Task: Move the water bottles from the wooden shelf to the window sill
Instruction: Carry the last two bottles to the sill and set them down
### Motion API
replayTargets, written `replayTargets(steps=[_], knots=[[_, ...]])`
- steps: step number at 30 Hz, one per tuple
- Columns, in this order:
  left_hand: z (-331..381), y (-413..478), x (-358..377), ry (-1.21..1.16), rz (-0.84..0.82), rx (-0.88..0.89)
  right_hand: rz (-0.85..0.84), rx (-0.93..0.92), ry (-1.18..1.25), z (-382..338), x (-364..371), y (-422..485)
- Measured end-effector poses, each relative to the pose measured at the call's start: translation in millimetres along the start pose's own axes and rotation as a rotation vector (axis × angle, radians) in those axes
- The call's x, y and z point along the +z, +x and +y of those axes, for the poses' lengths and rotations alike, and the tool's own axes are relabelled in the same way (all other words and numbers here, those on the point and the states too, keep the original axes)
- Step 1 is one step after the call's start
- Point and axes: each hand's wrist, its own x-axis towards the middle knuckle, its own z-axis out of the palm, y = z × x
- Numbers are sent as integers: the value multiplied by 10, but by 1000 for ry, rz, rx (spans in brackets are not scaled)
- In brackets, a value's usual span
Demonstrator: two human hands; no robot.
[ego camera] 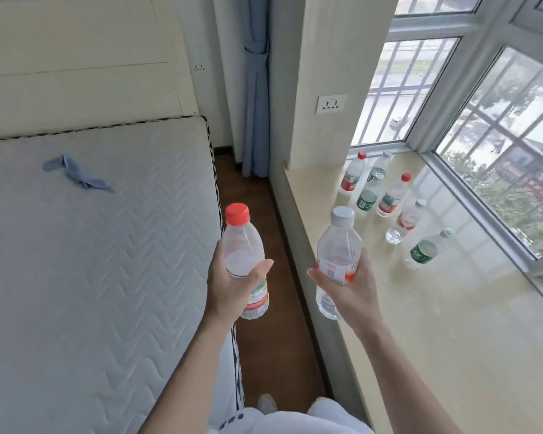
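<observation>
Window sill on the right, bare mattress on the left, wood floor strip between. Left hand grips red-capped bottle round its middle, upright, over the floor by the mattress edge. Right hand holds white-capped bottle, fingers wrapped round it, at the sill's near edge, not set down. Six more bottles stand on the sill by the window. Blue cloth on the mattress.
</observation>
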Motion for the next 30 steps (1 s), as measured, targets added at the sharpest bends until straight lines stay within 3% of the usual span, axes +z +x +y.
replayTargets(steps=[8,19,30], knots=[[-133,936,227,0,-32,-22,-48,13,-18,66,264,885],[-152,2752,1175,107,-202,6,48,23,59,88,265,2733],[102,3852,2575,89,-536,84,342,154,109,221,-488,3717]])
